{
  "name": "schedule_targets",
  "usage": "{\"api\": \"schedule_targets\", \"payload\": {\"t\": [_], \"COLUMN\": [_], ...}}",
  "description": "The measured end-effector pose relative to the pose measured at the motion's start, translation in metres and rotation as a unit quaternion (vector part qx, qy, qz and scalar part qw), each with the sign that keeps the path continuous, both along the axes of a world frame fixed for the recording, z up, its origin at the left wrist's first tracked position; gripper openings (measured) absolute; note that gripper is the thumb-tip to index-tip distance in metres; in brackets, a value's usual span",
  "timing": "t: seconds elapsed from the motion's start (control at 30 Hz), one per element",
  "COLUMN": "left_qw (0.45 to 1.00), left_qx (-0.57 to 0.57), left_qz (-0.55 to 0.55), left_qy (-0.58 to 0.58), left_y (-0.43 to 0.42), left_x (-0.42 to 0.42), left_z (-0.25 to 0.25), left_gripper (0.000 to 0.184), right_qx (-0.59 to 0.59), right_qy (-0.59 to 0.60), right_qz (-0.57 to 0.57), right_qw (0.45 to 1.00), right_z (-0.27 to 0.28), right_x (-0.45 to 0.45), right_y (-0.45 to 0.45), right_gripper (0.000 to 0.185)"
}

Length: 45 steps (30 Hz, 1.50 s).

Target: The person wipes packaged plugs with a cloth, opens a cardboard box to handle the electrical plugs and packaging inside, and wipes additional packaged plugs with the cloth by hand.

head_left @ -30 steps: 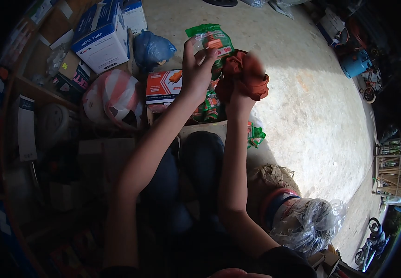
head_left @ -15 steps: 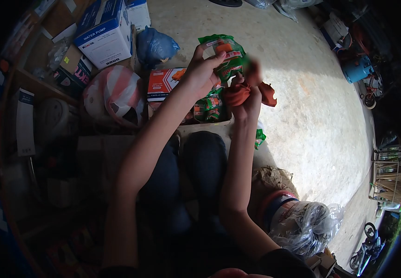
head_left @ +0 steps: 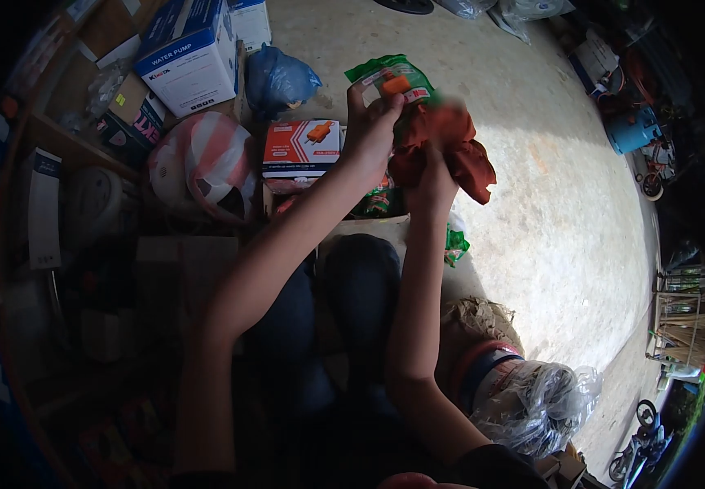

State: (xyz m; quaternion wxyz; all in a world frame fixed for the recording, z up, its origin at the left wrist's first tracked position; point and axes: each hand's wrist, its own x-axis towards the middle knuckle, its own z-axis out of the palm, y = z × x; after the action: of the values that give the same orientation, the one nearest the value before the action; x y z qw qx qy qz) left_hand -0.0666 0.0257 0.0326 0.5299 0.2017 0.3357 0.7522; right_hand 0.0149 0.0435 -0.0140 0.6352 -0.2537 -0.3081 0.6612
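My left hand (head_left: 371, 130) grips a green and clear packet (head_left: 395, 75) with an orange item inside, fingers closed on its near edge. Close on its right, my right hand (head_left: 434, 183) holds a crumpled red-brown cloth (head_left: 471, 167), which spreads over the fingers and touches the packet's lower side. Under my hands stands an open box (head_left: 354, 218) with green and red packets (head_left: 379, 200) in it. At its left side is an orange and white box (head_left: 299, 149) with a plug pictured on it.
A water pump box (head_left: 193, 61), a blue bag (head_left: 279, 81) and a striped plastic bag (head_left: 203, 163) are at the left. Another green packet (head_left: 455, 244) lies on the floor right of the open box. A plastic-wrapped bundle (head_left: 532, 399) is at the lower right.
The cloth in my right hand has opened out and hangs further right. It now lies against the packet, which has shifted slightly right with my left hand.
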Motion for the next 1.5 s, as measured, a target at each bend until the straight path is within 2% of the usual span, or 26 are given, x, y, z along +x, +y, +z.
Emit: {"api": "schedule_targets", "payload": {"t": [0.07,0.1,0.13,0.2,0.23,0.33,0.37,0.47,0.5,0.53,0.6,0.63,0.67,0.73,0.77,0.8,0.87,0.9,0.93,1.0,1.03,1.07,1.13,1.5], "left_qw": [0.999,0.998,0.998,0.979,0.98,0.987,0.974,0.967,0.966,0.97,0.943,0.932,0.928,0.921,0.911,0.889,0.937,0.946,0.936,0.867,0.843,0.813,0.808,0.781], "left_qx": [0.001,0.028,0.028,0.092,0.087,0.032,0.093,0.028,0.043,0.04,0.067,0.046,0.035,-0.006,0.042,0.09,0.2,0.23,0.254,0.283,0.319,0.355,0.363,0.389], "left_qz": [0.003,0.008,0.009,0.035,0.036,-0.007,0.03,-0.01,-0.015,-0.034,-0.025,-0.032,-0.037,-0.102,0.006,0.114,-0.007,-0.116,-0.222,-0.403,-0.432,-0.458,-0.46,-0.467], "left_qy": [0.032,0.057,0.057,0.181,0.175,0.159,0.203,0.255,0.254,0.237,0.325,0.357,0.369,0.377,0.41,0.434,0.286,0.196,0.099,-0.082,-0.016,0.053,0.063,0.141], "left_y": [0.0,0.0,0.001,0.002,0.002,0.003,0.012,0.002,0.004,0.003,0.003,0.003,0.004,-0.002,-0.011,-0.025,-0.068,-0.092,-0.114,-0.149,-0.153,-0.153,-0.152,-0.141], "left_x": [0.001,0.002,0.004,0.006,0.006,-0.002,-0.002,-0.003,-0.001,0.003,0.009,0.007,0.005,-0.005,-0.004,-0.002,-0.009,-0.006,-0.001,0.005,0.009,0.012,0.011,0.016], "left_z": [0.0,-0.002,-0.003,-0.004,-0.004,-0.003,-0.016,-0.009,-0.014,-0.015,-0.024,-0.022,-0.021,0.0,0.011,0.027,0.092,0.117,0.134,0.149,0.157,0.162,0.164,0.17], "left_gripper": [0.034,0.036,0.036,0.039,0.039,0.035,0.038,0.042,0.041,0.048,0.052,0.057,0.049,0.055,0.055,0.055,0.068,0.075,0.083,0.062,0.075,0.089,0.089,0.089], "right_qx": [0.035,0.058,0.027,-0.023,-0.028,-0.069,-0.082,-0.023,-0.028,0.02,0.133,0.164,0.179,0.149,0.123,0.089,0.077,0.033,0.034,0.015,-0.014,0.026,0.016,-0.009], "right_qy": [-0.075,-0.067,-0.004,0.107,0.055,0.029,0.004,-0.037,-0.068,-0.088,-0.189,-0.2,-0.217,-0.181,-0.178,-0.119,-0.113,-0.165,-0.164,-0.132,-0.111,-0.115,-0.084,-0.045], "right_qz": [-0.055,-0.058,-0.034,0.06,0.04,-0.007,-0.037,-0.082,-0.136,-0.159,-0.181,-0.192,-0.223,-0.194,-0.199,-0.215,-0.174,-0.151,-0.153,-0.196,-0.195,-0.187,-0.158,-0.155], "right_qw": [0.995,0.994,0.999,0.992,0.997,0.997,0.996,0.996,0.988,0.983,0.956,0.947,0.933,0.953,0.956,0.965,0.975,0.974,0.974,0.972,0.974,0.975,0.984,0.987], "right_z": [0.005,0.005,0.008,0.009,0.009,0.009,0.009,0.003,0.004,0.004,0.003,0.007,0.009,0.012,0.011,0.016,0.014,0.01,0.007,0.002,0.006,0.012,0.006,0.011], "right_x": [-0.001,-0.002,-0.001,0.006,0.007,0.009,0.009,0.011,0.01,0.009,0.013,0.014,0.013,0.013,0.012,0.006,0.009,0.014,0.014,0.013,0.011,0.01,0.011,0.007], "right_y": [-0.003,-0.003,-0.004,0.001,-0.001,-0.002,-0.002,0.003,0.001,0.001,0.0,-0.001,-0.002,-0.003,-0.003,-0.003,-0.002,0.0,0.001,0.002,0.002,-0.002,0.003,0.0], "right_gripper": [0.027,0.026,0.029,0.032,0.033,0.031,0.03,0.028,0.03,0.028,0.024,0.02,0.021,0.022,0.021,0.02,0.021,0.023,0.023,0.022,0.023,0.023,0.025,0.029]}}
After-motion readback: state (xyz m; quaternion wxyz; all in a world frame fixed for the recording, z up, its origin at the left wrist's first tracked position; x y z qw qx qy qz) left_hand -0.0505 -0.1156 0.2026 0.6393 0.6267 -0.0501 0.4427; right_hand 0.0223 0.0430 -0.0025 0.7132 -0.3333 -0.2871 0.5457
